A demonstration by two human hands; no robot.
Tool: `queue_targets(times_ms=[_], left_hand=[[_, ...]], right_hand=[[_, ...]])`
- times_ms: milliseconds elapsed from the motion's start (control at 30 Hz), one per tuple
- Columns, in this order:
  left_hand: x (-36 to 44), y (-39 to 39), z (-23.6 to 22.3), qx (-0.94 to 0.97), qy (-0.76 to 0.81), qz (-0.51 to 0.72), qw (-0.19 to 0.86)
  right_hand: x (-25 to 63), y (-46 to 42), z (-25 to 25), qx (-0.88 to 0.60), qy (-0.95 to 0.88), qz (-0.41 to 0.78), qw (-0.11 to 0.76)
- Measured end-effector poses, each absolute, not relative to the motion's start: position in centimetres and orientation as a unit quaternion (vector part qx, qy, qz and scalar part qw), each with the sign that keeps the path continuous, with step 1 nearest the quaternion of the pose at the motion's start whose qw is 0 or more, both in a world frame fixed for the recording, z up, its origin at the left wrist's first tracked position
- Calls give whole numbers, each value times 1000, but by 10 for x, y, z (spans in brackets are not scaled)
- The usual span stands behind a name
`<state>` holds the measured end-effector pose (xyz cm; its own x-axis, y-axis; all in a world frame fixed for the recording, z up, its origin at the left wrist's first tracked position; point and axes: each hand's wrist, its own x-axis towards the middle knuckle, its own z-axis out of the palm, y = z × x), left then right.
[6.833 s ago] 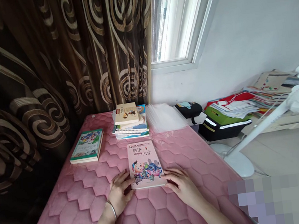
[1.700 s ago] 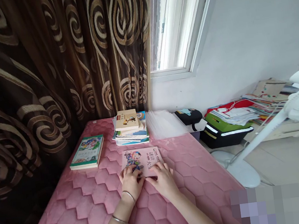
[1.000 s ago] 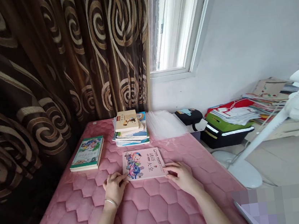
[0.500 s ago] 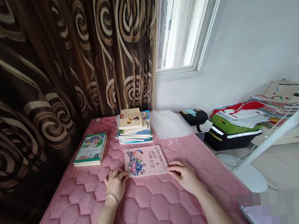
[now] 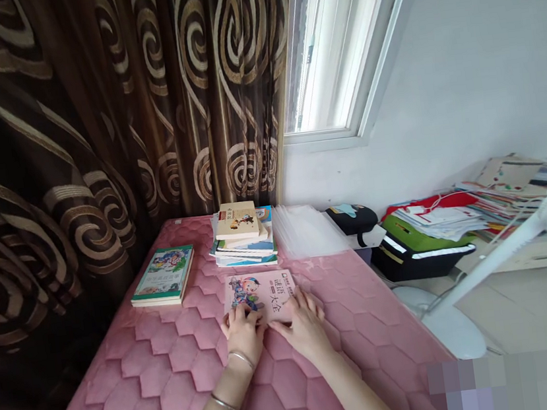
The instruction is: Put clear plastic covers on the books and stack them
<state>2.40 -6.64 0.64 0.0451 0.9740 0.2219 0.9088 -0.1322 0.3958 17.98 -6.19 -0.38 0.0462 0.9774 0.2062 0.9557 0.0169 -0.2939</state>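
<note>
A pink book (image 5: 263, 294) with a cartoon cover and Chinese lettering lies flat on the pink quilted surface (image 5: 186, 349). My left hand (image 5: 244, 330) is at its near left edge, fingers curled over the cover and the thumb along the front edge. On the near right part, my right hand (image 5: 303, 318) grips the book the same way, fingers bent over the cover and covering its corner. The fingertips are partly hidden. Two bracelets circle my left wrist and forearm.
Beyond the pink book stands a stack of books (image 5: 244, 245). A green-bordered book (image 5: 163, 276) lies at left. Translucent plastic sleeves (image 5: 309, 230) fan out beside the stack. A white fan (image 5: 448, 326), a green-and-black bag (image 5: 418, 247) and papers are at right.
Both hands have moved inward from the book's left and right sides to its near edge, and now cover part of the cover. The book has barely shifted.
</note>
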Motion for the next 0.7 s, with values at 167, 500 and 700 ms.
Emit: queue_targets(times_ms=[167, 500, 700], left_hand=[[-12, -63, 5, 695, 687, 200, 66], [-61, -64, 5, 680, 700, 195, 98], [-58, -64, 3, 678, 699, 209, 90]], right_hand=[[212, -64, -7, -671, -712, 48, 201], [252, -54, 1, -585, -778, 133, 186], [266, -51, 12, -567, -777, 206, 179]])
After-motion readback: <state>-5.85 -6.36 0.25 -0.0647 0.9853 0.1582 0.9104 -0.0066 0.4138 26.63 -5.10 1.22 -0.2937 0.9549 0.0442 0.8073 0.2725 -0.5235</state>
